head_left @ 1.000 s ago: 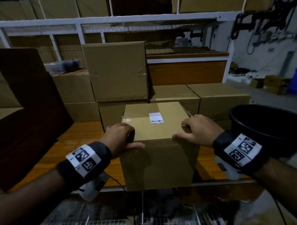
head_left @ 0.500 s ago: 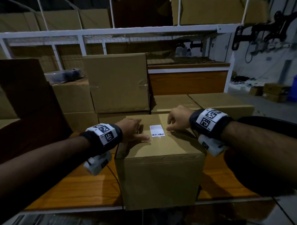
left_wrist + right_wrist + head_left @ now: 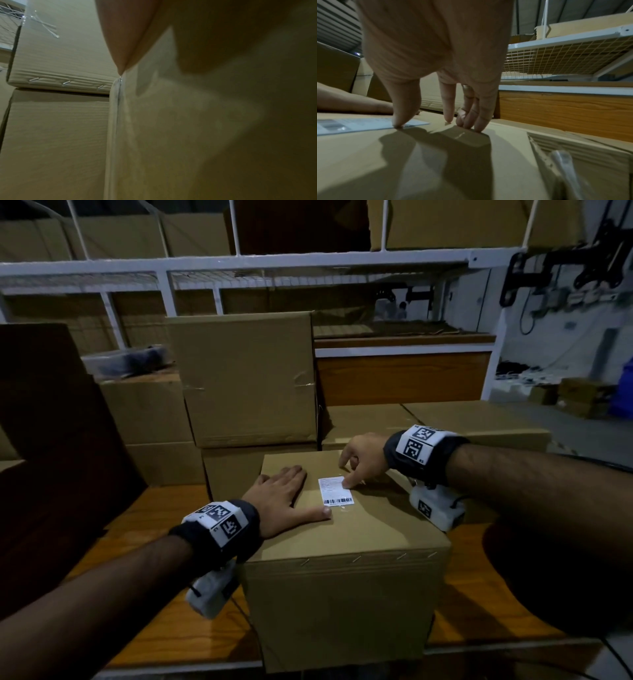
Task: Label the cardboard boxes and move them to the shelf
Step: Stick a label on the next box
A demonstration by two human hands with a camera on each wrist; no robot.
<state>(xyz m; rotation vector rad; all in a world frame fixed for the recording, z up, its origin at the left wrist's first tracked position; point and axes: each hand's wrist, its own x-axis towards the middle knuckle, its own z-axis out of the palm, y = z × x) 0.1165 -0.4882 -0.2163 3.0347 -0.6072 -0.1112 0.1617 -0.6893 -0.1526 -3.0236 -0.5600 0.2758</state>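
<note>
Head view shows your left hand (image 3: 281, 501) lying flat on top of the cardboard box (image 3: 342, 594), fingers straight and together, thumb stretched out toward the near left corner of the white label (image 3: 335, 491). It holds nothing; the palm simply rests on the lid. Your right hand (image 3: 363, 462) reaches in from the right with its fingers bent downward. The thumb tip presses on the label's right edge, and the right wrist view shows the other fingertips (image 3: 477, 127) touching bare cardboard beside the label (image 3: 368, 125). That hand holds nothing either; it only presses.

The label lies flat on the lid between your two hands, barcode at the end nearest you. The box stands on the wooden shelf board (image 3: 164, 628), its front face at the board's near edge. A row of staples runs along the top of that front face.

Left wrist view is mostly filled by the blurred side of the box (image 3: 197, 135) and the underside of your hand (image 3: 123, 33).

Behind the box, more cardboard boxes are stacked; one tall box (image 3: 246, 381) stands just behind it, and two low boxes (image 3: 479, 422) sit to the right. A white metal shelf frame (image 3: 239, 265) with a wire grid spans above them.
</note>
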